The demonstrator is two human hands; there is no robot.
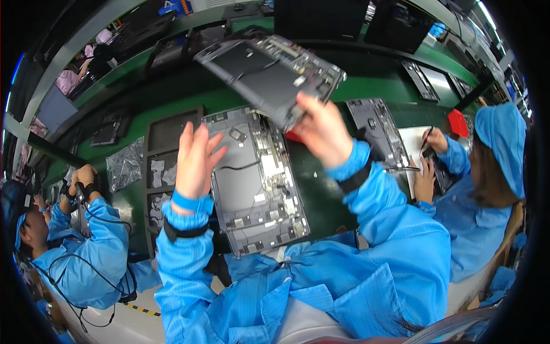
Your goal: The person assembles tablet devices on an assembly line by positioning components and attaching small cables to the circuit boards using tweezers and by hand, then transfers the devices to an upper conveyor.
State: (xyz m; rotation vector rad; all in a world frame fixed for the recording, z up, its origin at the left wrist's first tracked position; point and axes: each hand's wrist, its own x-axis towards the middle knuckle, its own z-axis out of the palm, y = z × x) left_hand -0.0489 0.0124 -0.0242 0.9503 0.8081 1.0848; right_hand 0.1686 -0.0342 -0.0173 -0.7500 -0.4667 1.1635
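Thin dark rectangular device (255, 74) with bare circuit board (314, 69) is held in the right hand (326, 131) by its near corner; the fingers below it are hidden. It extends up and leftward from this hand, slightly blurred. The left hand (196, 157) is wide, its fingers spread, near a grey rectangular opened device (238, 189) on the green table (326, 198); whether they touch, I cannot tell.

The jacket (395, 223) is bright blue with fine, faint lines, the wristbands (356, 177) black, and the table (326, 200) deep green. The upper device (258, 74) is black and dark grey, while the lower device (235, 183) is paler grey, dotted with white labels (260, 198). A small box (458, 124) is bright red, and the floor tape (140, 309) is striped yellow and black.
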